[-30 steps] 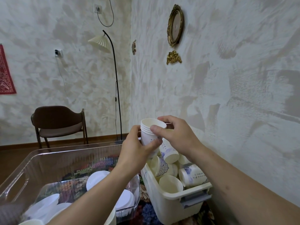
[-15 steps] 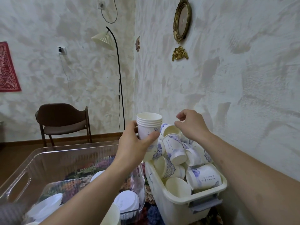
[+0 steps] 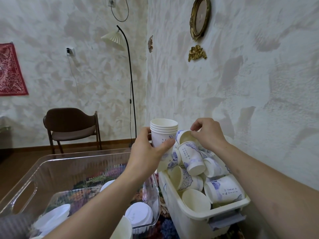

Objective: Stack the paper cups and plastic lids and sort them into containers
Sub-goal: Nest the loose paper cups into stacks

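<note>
My left hand (image 3: 148, 152) grips a stack of several nested white paper cups (image 3: 163, 131) upright, above the gap between the two bins. My right hand (image 3: 208, 133) pinches the rim of a loose paper cup (image 3: 184, 136) lying on its side at the top of a pile of blue-patterned paper cups (image 3: 191, 158). The pile fills a cream plastic bin (image 3: 203, 219) at the right. White plastic lids (image 3: 139, 215) lie in a clear plastic container (image 3: 51, 163) at the lower left.
A textured wall runs close along the right of the cream bin. A brown chair (image 3: 70, 126) and a floor lamp (image 3: 127, 66) stand by the far wall. A flowered rug (image 3: 165, 226) shows under the bins.
My right hand let go of the stack, moved right and down to the pile, and now pinches a loose cup's rim. The left hand keeps holding the stack, slightly raised.
</note>
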